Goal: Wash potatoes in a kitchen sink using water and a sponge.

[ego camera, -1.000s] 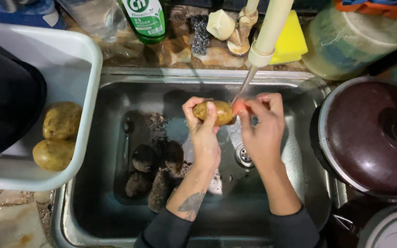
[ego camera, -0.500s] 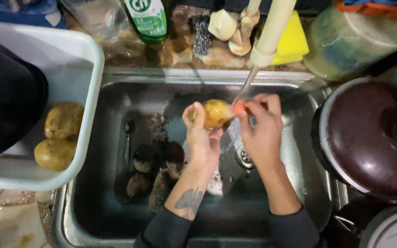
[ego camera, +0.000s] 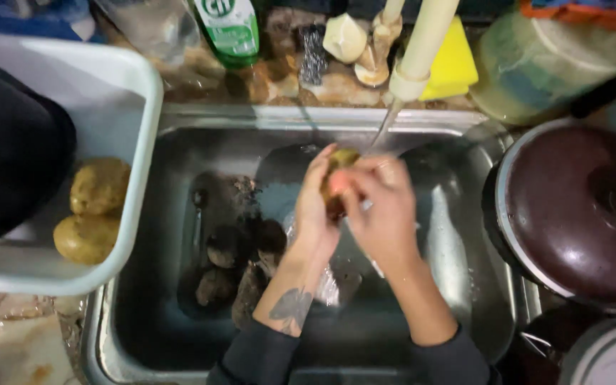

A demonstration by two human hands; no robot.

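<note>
Right now both hands meet over the middle of the steel sink [ego camera: 180, 342], under the cream tap spout [ego camera: 422, 46], where a thin stream of water runs down. The left hand [ego camera: 315, 207] is curled around a potato [ego camera: 341, 158], gripping it from the left side, so only its yellowish far end shows above the fingers. The right hand [ego camera: 383, 207] closes on the same potato from the right, fingers bent over it and touching the left hand. Down in the sink, left of the hands and well below them, lie several dark unwashed potatoes [ego camera: 226, 257]. Further left, a pale plastic tub [ego camera: 144, 142] holds two clean potatoes [ego camera: 98, 185]. On the right stands a dark round pot lid [ego camera: 572, 207]. A green bottle [ego camera: 226, 28] and a yellow sponge [ego camera: 458, 64] sit on the far ledge.
</note>
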